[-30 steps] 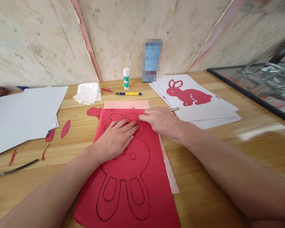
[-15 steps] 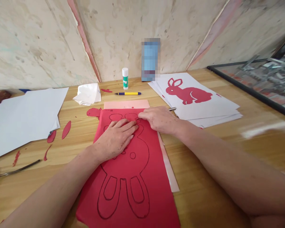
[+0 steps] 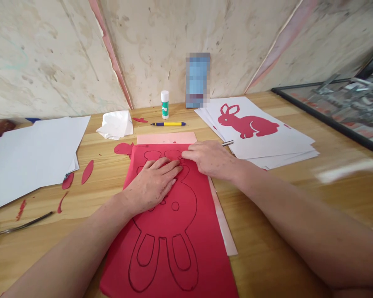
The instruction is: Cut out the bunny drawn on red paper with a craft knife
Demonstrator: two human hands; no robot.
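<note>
A red sheet of paper (image 3: 177, 223) lies in front of me with an upside-down rabbit outline drawn in black, its ears toward me. My left hand (image 3: 153, 180) is spread flat on the sheet, over part of the drawing. Close to those fingertips, my right hand (image 3: 207, 157) is closed around a slim silver-handled tool (image 3: 227, 143). Only the tool's back end shows; its tip is hidden by the fingers near the outline at the sheet's top right. Pale pink paper or board (image 3: 166, 138) sticks out from under the red sheet.
A red rabbit cut-out (image 3: 251, 122) lies on white papers (image 3: 273, 149) at the right. A glue stick (image 3: 164, 104), yellow-and-blue pen (image 3: 169, 123) and crumpled tissue (image 3: 115, 124) are farther back. At the left are white sheets (image 3: 31, 157), red scraps (image 3: 87, 171) and a dark cable-like strand (image 3: 21, 226).
The whole view has shifted slightly, so everything appears a little lower. Both hands keep nearly the same places on the red sheet.
</note>
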